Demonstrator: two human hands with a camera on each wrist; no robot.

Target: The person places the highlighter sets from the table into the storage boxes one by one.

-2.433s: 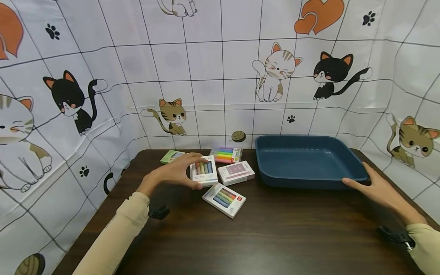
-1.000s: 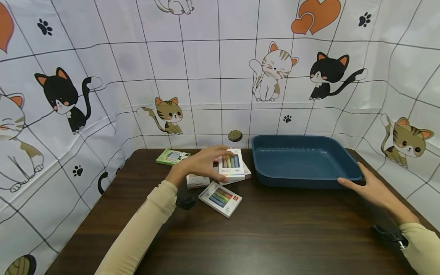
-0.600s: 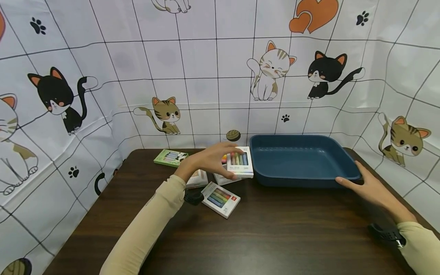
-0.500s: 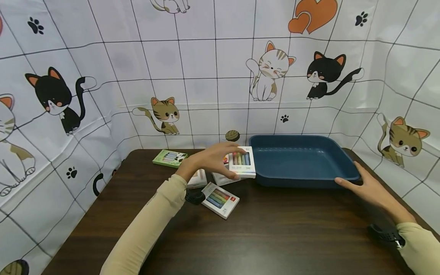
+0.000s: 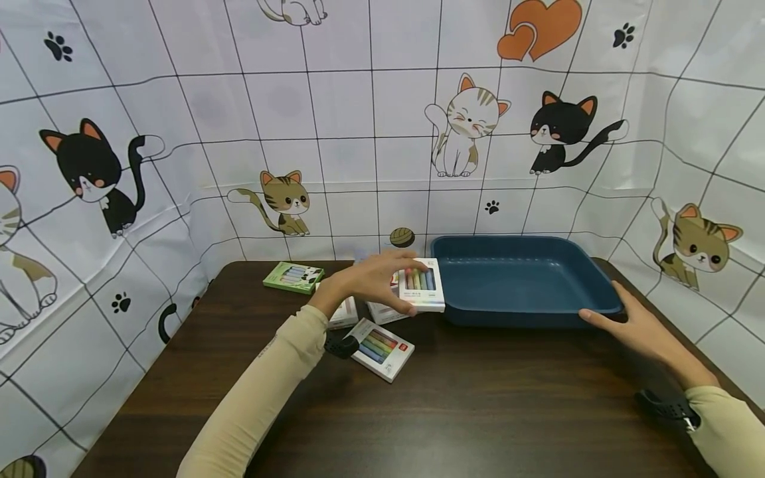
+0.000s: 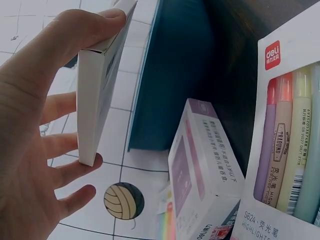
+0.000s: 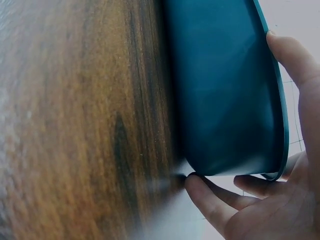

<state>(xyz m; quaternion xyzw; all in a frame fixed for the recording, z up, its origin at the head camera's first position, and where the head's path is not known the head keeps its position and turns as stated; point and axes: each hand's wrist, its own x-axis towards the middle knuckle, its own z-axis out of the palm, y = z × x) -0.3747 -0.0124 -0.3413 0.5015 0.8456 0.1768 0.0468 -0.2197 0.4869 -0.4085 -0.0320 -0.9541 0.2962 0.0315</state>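
Note:
My left hand (image 5: 373, 282) pinches a white box (image 5: 431, 302) with a window showing coloured pens, thumb on one side and fingers on the other. It is raised off the table, beside the left wall of a dark blue tray (image 5: 514, 320). Edge-on, the same box (image 6: 92, 115) hides its window in the left wrist view. At the tray's front right corner, my right hand (image 5: 651, 335) grips the rim, thumb at the front and fingers round the side. Below my left hand lies a white box of highlighters (image 5: 382, 350).
A white and purple box (image 6: 200, 172) and a rainbow-coloured pack (image 6: 167, 220) lie behind my left hand. Another white box (image 5: 344, 314) is partly covered by my wrist. Further left lies a green box (image 5: 293, 277). A cat-print sheet (image 5: 358, 159) hangs behind the table (image 5: 478, 405).
My left hand has lifted the white pen box from the pile and carried it right, to the tray's left side. My right hand has stayed on the tray; the view has shifted slightly.

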